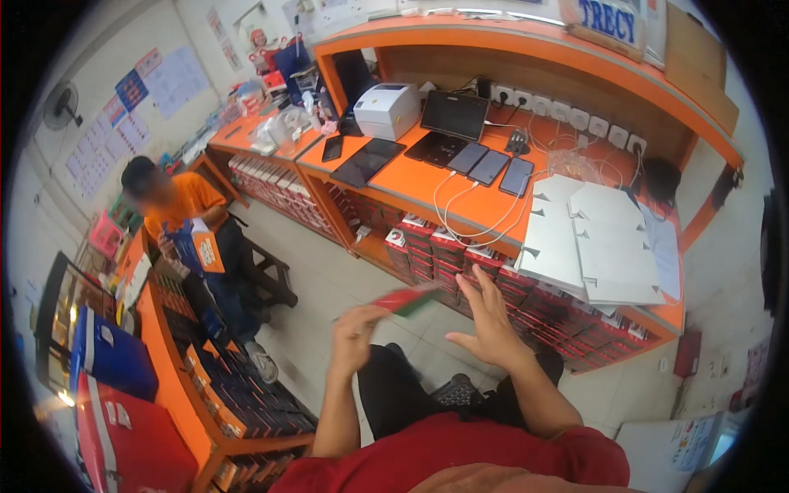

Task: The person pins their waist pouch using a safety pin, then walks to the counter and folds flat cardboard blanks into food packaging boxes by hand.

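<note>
My left hand (355, 337) is raised above my lap, its fingers closed on one end of a flat red and green item (407, 301). Motion smears that item, so its exact kind is unclear. To the right, my right hand (486, 322) is up with fingers stretched and thumb apart, holding nothing. It is near the free end of the item but apart from it. Behind both hands stand stacked red and black boxes (419, 255) under the orange workbench (394, 193).
Flat white cardboard pieces (604, 238) overhang the bench's right front edge. Charging phones (489, 167), a laptop (454, 113) and a label printer (387, 111) sit further back. A person in orange (193, 205) holds a blue and orange packet at left, beside a shelf (214, 435).
</note>
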